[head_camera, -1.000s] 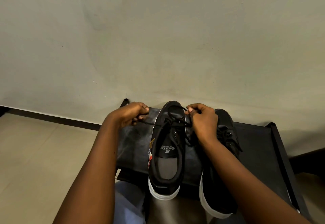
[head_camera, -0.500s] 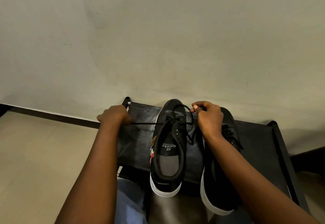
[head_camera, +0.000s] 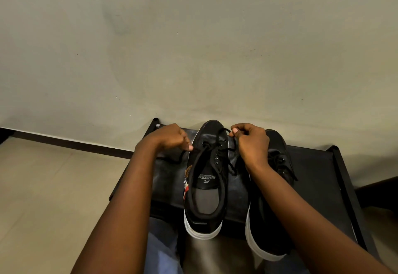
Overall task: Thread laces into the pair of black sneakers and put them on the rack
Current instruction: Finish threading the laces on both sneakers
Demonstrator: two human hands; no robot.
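Note:
Two black sneakers with white soles stand side by side on the black rack (head_camera: 318, 179), toes toward the wall. The left sneaker (head_camera: 206, 187) shows its insole and a black lace (head_camera: 217, 151) crossing its eyelets. My left hand (head_camera: 170, 138) pinches one lace end at the shoe's left edge. My right hand (head_camera: 252, 142) pinches the other lace end above the toe, at the shoe's right. The right sneaker (head_camera: 273, 226) lies under my right forearm, laced and partly hidden.
The rack stands against a plain pale wall (head_camera: 193, 47) with a dark skirting strip (head_camera: 71, 143). Beige floor tiles (head_camera: 49, 198) lie to the left. My blue-clad knee (head_camera: 160, 248) is below the rack's front edge.
My left hand, pulled out to the left half a second ago, has come back in beside the left sneaker, slackening the lace. My right hand stays near the toe.

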